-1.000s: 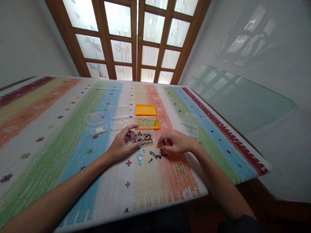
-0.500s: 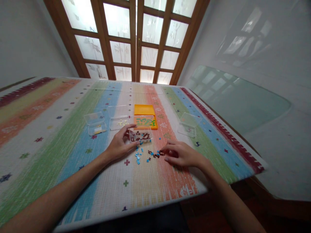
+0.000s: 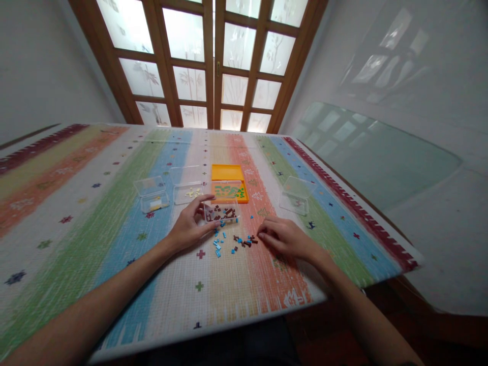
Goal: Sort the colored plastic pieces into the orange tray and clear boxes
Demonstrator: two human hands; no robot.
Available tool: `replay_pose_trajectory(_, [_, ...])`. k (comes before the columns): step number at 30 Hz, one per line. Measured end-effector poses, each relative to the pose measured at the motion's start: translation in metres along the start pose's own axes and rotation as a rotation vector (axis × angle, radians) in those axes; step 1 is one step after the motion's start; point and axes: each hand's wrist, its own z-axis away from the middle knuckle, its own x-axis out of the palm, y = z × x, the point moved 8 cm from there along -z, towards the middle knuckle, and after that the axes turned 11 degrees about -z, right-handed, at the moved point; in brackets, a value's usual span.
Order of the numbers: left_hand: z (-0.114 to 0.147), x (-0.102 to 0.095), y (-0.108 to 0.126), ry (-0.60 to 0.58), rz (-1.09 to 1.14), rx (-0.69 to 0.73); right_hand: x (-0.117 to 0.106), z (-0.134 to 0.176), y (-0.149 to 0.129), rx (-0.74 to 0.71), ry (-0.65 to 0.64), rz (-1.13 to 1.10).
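In the head view, a clear box (image 3: 238, 211) of brown pieces (image 3: 229, 213) is steadied on the bench (image 3: 163, 310) by the left hand (image 3: 190, 223), which is curled about its left end, thumb on the near side and index finger on the far side. The right hand (image 3: 285, 236) is held low with its fingertips bunched, just beside the right end of a loose cluster of brown and blue pieces (image 3: 247, 243); whether a piece is pinched there cannot be told. More blue pieces (image 3: 217, 249) are scattered in front of the box.

Bits this small are best taken singly, between the tips of thumb and forefinger, with the wrist kept low so that neighbours are not swept aside. The box should be held only lightly (thin walls can flex or skid), and the two colours are better told apart before a piece is lifted.

The box is rectangular, transparent and seemingly of rigid plastic. The pieces are blocky and probably smooth; the cloth (image 3: 229, 290) beneath is striped and looks coarsely woven. Behind, opaque plastic is suggested by an orange case (image 3: 226, 172), where green pieces (image 3: 241, 193) are held, while pale pieces (image 3: 193, 192) are contained in another clear tray (image 3: 174, 195).
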Motion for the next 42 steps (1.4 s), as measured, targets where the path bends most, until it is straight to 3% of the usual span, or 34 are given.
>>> replay_pose_trajectory(6, [-0.002, 0.0, -0.001, 0.002, 0.005, 0.013, -0.017, -0.02, -0.019, -0.089, 0.136, -0.008])
replay_pose_trajectory(11, [-0.002, 0.001, 0.0, 0.003, 0.03, 0.02, -0.026, -0.054, -0.025, -0.08, 0.256, -0.066])
replay_pose_trajectory(19, [0.0, 0.003, -0.003, -0.014, 0.059, 0.016, -0.008, -0.096, -0.019, 0.055, 0.263, 0.079])
replay_pose_trajectory(26, [0.0, 0.003, -0.003, -0.007, 0.076, 0.006, 0.0, -0.1, -0.015, 0.11, 0.268, 0.172])
replay_pose_trajectory(34, [-0.001, 0.001, -0.002, -0.004, 0.043, 0.01, -0.022, -0.073, -0.026, -0.046, 0.331, 0.011])
replay_pose_trajectory(37, [0.0, 0.001, -0.005, 0.006, 0.038, 0.0, -0.026, -0.052, -0.027, -0.08, 0.256, -0.102])
replay_pose_trajectory(42, [0.001, 0.005, -0.009, -0.004, 0.077, -0.023, -0.003, -0.022, -0.017, -0.054, -0.049, -0.095])
